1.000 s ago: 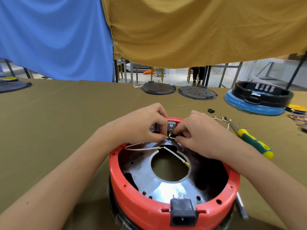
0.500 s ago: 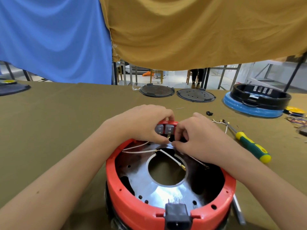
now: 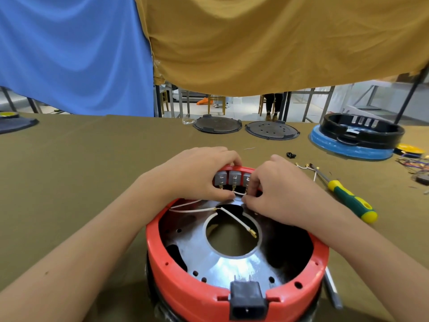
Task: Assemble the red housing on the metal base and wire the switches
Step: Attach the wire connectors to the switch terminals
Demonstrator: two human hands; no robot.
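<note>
Round red plastic housing (image 3: 185, 289) sits on the shiny metal base plate (image 3: 232, 266) w/ centre hole, near edge of the olive cloth tabletop (image 3: 81, 170). Three grey switches (image 3: 233, 177) sit in the housing's far wall. Left hand (image 3: 197, 175) curls over that wall, thumb & fingers steadying the switch block; right hand (image 3: 281, 194) pinches a thin white wire (image 3: 239, 193) at the terminals. A second white wire w/ brass connector (image 3: 236, 221) lies loose across the hole.

Handling: wires probably limp & light, terminals small, likely bend easily, so grip at the crimp, not the insulation. Housing looks stiff, holds steady by the rim.

Room: tight inside the wall; open tabletop left. Yellow-green handled screwdriver (image 3: 348, 201) lies just right of the right wrist.
</note>
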